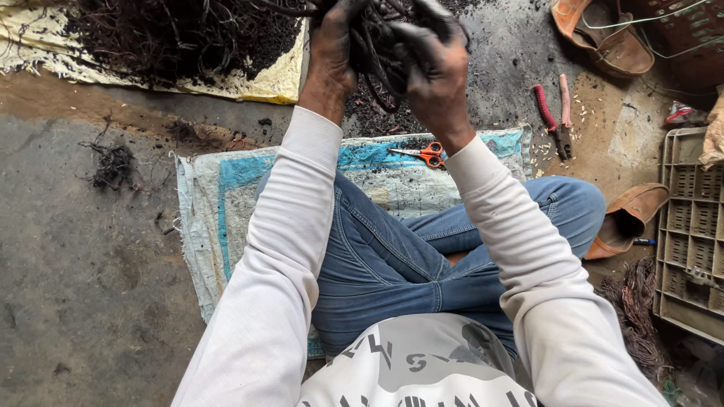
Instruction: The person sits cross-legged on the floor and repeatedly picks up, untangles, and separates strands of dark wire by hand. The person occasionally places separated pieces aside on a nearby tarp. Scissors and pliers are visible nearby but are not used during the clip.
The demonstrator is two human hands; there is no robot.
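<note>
- Closest to me are my crossed legs in blue jeans (392, 264), sitting on a woven sack mat (226, 188) spread on the concrete floor.
- Up at 12 o'clock, both hands are on a blackened wire bundle (377, 41), a tangled sooty clump held off the ground.
- Left hand (332, 53) is curled around the bundle's left side, fingers closed on the strands.
- Right hand (434, 71) clamps the right side, fingers wrapped over the top.
- Tip, I reckon: keep one hand as the anchor and tease strands loose with the other, no yanking, or the knot just tightens.
- Right behind my hands, a loose wire pile (181, 38) sits on a yellowish sheet (264, 87) at 11 o'clock.
- Orange-handled scissors (426, 154) lie on the mat just under my right wrist.
- Red-handled pliers (554, 113) at 2 o'clock on the floor.
- Plastic crate (690, 226) at 3 o'clock, with a brown sandal (630, 218) beside it.
</note>
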